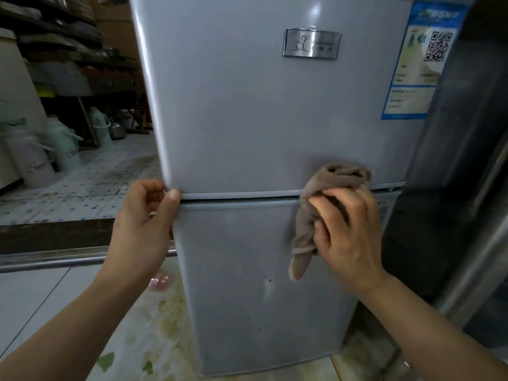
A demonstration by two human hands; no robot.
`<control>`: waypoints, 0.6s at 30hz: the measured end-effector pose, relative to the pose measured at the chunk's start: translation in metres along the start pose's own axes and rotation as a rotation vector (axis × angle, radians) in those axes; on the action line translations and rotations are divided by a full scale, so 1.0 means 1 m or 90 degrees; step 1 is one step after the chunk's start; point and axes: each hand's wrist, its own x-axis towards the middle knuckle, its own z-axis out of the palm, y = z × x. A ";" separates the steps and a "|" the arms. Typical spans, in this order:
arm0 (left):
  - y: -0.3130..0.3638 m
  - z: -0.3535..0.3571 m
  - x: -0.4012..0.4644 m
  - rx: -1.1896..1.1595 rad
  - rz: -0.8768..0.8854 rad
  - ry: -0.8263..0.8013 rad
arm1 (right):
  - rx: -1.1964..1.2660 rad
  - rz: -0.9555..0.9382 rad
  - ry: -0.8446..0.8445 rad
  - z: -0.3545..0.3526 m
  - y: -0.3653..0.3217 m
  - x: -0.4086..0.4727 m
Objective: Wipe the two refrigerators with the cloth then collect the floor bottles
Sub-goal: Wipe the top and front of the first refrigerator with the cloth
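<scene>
Two hands engaged: bunched brown cloth (330,193) gripped by right hand (349,229) for wiping; grey two-door refrigerator (261,119) steadied, its door edge pinched by left hand (148,213).

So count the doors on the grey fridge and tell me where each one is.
2. The upper door carries the metal badge and blue label; the lower door sits below the seam, where the right hand holds the cloth.

Dim, cool indoor light. Soft glare spot on refrigerator (275,119) door top, near its upper edge. Wide-angle bowing at frame edges. Background shelves (63,45) dark, slightly blurred.
</scene>
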 end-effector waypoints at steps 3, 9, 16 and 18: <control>-0.005 0.001 0.001 -0.049 0.001 0.009 | -0.032 0.118 -0.005 -0.016 0.034 -0.018; -0.011 0.006 0.002 -0.134 0.005 0.012 | 0.123 0.432 0.073 -0.020 0.042 -0.017; -0.029 -0.001 0.011 -0.052 0.064 -0.012 | 0.172 0.299 0.048 0.017 -0.024 -0.009; -0.034 -0.004 0.015 -0.013 0.079 -0.013 | 0.149 0.276 0.040 0.013 -0.002 -0.016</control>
